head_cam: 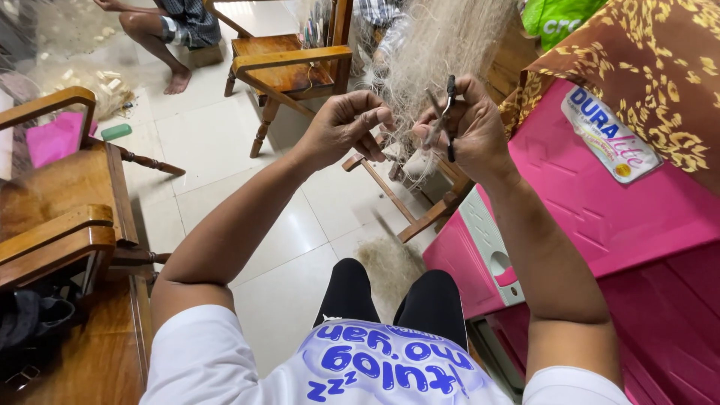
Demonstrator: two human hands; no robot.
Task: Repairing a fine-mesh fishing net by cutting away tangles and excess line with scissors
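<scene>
left hand (346, 124) pinches pale tangled fishing net (442, 45); right hand (469, 124) grips small dark metal snips (442, 112). a slip could nick those close fingers.

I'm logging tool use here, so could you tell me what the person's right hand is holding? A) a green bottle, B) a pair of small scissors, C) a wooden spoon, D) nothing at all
B: the right hand grips a pair of small dark scissors, raised beside the left hand in front of the pale fibres.
</scene>
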